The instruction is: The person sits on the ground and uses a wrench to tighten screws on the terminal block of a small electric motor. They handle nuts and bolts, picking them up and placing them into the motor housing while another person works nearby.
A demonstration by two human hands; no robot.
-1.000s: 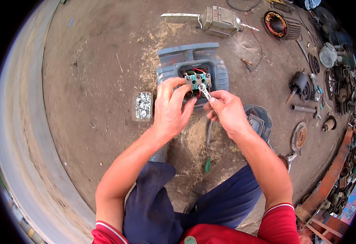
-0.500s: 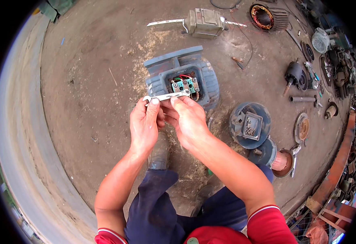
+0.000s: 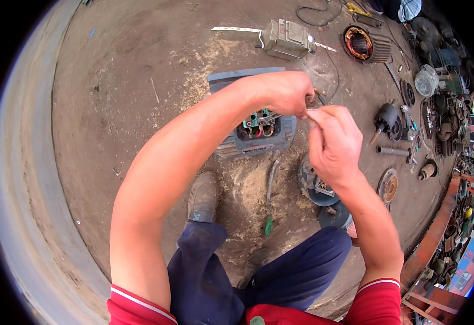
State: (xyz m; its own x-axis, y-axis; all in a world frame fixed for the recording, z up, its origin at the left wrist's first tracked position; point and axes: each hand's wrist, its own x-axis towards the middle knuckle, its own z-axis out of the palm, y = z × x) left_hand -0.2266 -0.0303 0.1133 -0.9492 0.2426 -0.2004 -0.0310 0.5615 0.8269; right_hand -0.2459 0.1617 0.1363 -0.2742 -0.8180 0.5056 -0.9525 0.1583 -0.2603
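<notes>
The grey-blue motor (image 3: 256,145) lies on the ground ahead, its terminal box open around a green terminal block (image 3: 254,117) with coloured wires. My left hand (image 3: 292,93) reaches across above the box, its fingers curled closed. A bit of a metal wrench (image 3: 272,116) shows beneath that hand, over the terminal block; the rest is covered. Just to the right is my right hand (image 3: 335,142), thumb and fingers pinched, tips meeting the left hand's fingertips. Whatever the right fingers pinch is hidden.
A green-handled tool (image 3: 269,225) with a long metal shaft lies between my feet. Right of the motor stands a round blue housing (image 3: 312,181). Farther off are a boxy beige case (image 3: 287,40), a stator with copper windings (image 3: 358,43) and a rotor (image 3: 387,118).
Both hands have moved right and farther away, from the box's near edge. My left arm now crosses over the motor. The wrench, earlier in plain view between both hands, is mostly covered.
</notes>
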